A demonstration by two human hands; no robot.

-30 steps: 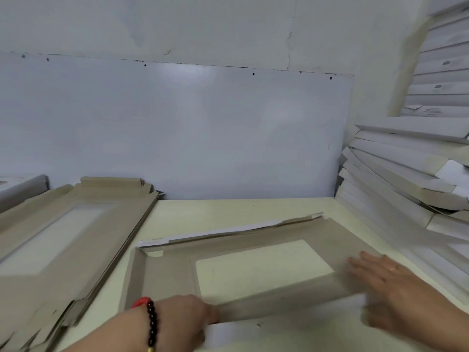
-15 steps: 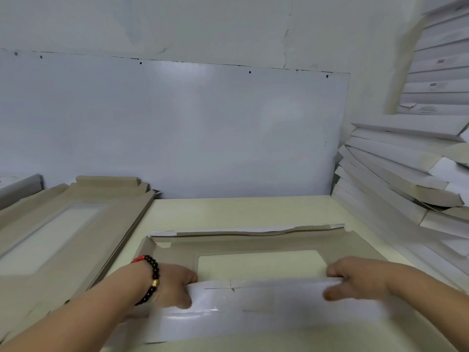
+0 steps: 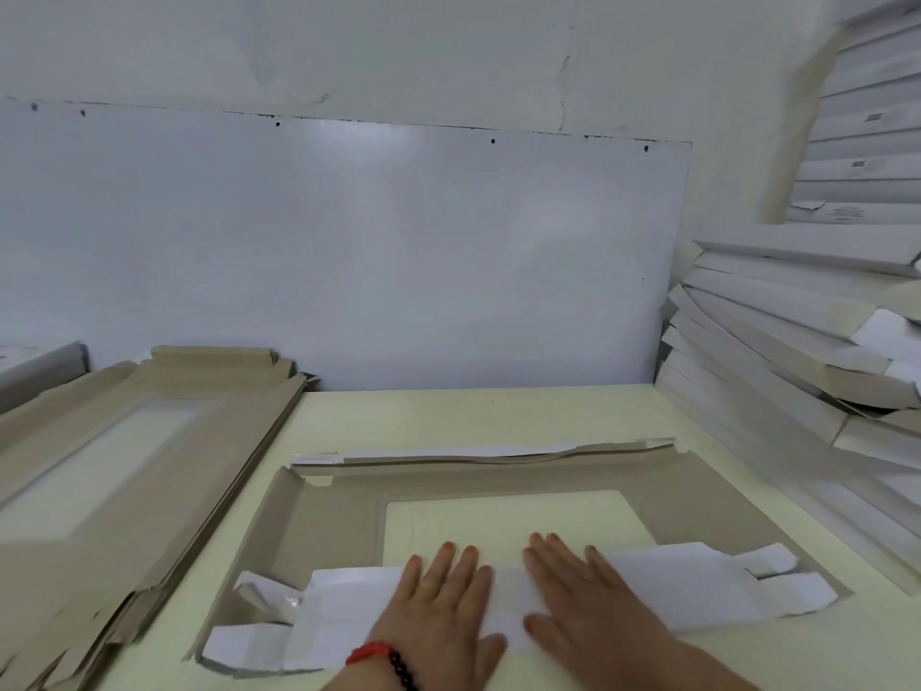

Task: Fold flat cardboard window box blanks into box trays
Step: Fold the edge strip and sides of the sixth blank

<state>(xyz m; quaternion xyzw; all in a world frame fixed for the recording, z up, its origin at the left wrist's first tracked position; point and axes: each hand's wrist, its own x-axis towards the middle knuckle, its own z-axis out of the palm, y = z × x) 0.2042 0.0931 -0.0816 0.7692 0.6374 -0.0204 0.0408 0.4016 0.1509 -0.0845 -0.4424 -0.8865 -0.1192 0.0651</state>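
My left hand [image 3: 443,595] and right hand [image 3: 583,591] lie flat, fingers straight and spread, side by side on the white near flap [image 3: 663,586] of the window box blank [image 3: 329,521], pressing it down over the brown inner face. The blank lies on the pale table [image 3: 448,416] before me, its window opening [image 3: 503,516] just beyond my fingertips. A stack of brown flat blanks [image 3: 124,441] sits left; white folded boxes [image 3: 797,351] pile up right.
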